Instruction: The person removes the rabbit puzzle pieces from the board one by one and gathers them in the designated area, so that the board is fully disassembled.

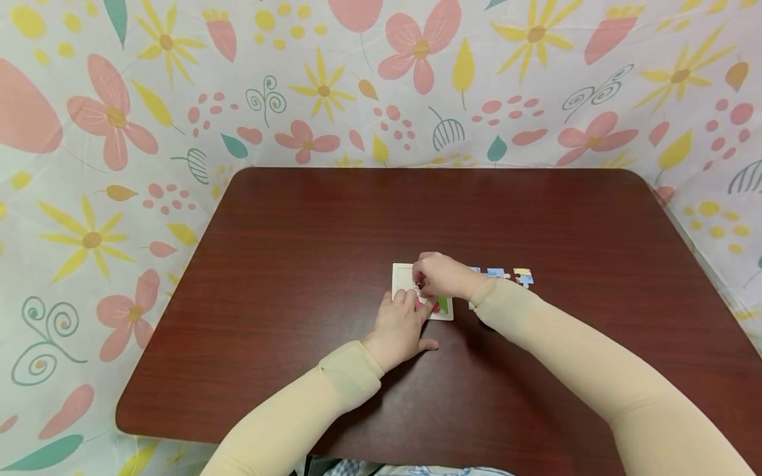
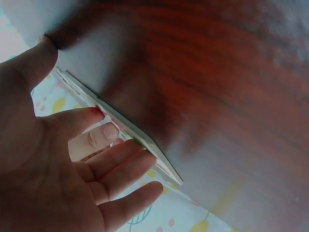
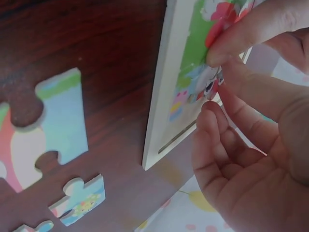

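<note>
A pale wooden puzzle frame (image 1: pixel 443 316) lies on the table, its picture partly filled in with green, red and blue. My left hand (image 1: pixel 397 327) rests its fingertips on the near left part of the frame, fingers fairly straight and thumb spread away. Above the board, my right hand (image 1: pixel 443 274) pinches a puzzle piece (image 3: pixel 211 88) showing a cartoon eye, between thumb and fingers. Much of that piece is hidden by the fingers. It sits at the picture's surface, close to the left fingers; whether it is seated I cannot tell.
Loose jigsaw pieces lie on the table right of the frame, among them a yellow and blue piece (image 1: pixel 524 276) and a blue piece (image 1: pixel 495 272). Part of the group is hidden under the right forearm. A flowered cloth (image 1: pixel 357 79) hangs behind the brown table (image 1: pixel 286 264).
</note>
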A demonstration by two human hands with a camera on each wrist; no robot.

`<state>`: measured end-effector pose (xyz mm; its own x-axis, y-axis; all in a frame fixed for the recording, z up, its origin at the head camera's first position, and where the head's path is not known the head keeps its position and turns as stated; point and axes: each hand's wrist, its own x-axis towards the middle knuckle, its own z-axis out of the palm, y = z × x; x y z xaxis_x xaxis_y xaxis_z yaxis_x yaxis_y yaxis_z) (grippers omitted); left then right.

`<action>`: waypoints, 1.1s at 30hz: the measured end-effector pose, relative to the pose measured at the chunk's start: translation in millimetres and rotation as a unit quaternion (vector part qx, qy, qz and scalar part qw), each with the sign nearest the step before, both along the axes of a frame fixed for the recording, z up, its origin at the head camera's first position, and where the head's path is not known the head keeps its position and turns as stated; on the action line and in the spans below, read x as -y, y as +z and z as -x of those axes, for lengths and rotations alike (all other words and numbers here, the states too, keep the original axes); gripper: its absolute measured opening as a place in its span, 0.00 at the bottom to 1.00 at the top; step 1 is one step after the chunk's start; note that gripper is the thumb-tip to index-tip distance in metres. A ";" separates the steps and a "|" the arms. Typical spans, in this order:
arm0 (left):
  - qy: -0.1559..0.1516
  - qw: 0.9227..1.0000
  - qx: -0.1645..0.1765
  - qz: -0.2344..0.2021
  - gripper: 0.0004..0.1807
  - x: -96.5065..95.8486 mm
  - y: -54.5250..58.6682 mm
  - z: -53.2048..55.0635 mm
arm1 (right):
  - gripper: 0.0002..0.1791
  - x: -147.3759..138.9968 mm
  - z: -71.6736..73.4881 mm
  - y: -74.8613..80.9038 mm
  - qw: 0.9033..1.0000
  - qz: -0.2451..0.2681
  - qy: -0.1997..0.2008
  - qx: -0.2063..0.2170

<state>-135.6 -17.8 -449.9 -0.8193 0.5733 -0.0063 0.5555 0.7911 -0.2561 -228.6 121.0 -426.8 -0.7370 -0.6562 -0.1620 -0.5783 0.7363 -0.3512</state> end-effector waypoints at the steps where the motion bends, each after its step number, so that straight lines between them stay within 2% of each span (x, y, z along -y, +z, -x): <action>1: 0.000 1.000 0.001 0.001 0.44 0.1 0.2 -0.1 | 0.07 0.1 0.7 -0.2 1.000 -0.002 -0.003 0.005; 10: 0.005 1.000 0.028 0.011 0.45 -1.7 2.1 1.4 | 0.12 -4.9 6.6 -4.6 0.999 0.040 0.003 0.032; 11: 0.006 0.999 0.029 0.012 0.45 -1.7 2.4 1.4 | 0.13 -7.7 10.5 -10.8 0.998 0.052 0.012 0.030; 17: 0.003 1.000 0.028 0.009 0.45 -2.8 3.0 1.7 | 0.08 -11.1 13.1 -11.6 0.998 0.061 0.031 0.008; 18: 0.002 1.000 0.029 0.008 0.46 -3.2 3.0 1.9 | 0.07 -9.4 9.8 -5.3 0.998 0.052 0.025 0.008; 22: 0.006 0.999 0.035 0.012 0.46 -3.6 1.5 1.9 | 0.07 -10.0 11.7 -6.7 0.998 0.050 0.027 0.004; 26: 0.009 0.999 0.036 0.012 0.45 -4.6 -0.1 1.6 | 0.07 -12.1 12.8 -8.9 0.997 0.073 0.025 0.018; 33: 0.007 1.000 0.024 0.014 0.46 -5.5 -1.4 1.0 | 0.06 -18.6 13.9 -10.4 0.992 0.114 0.000 0.054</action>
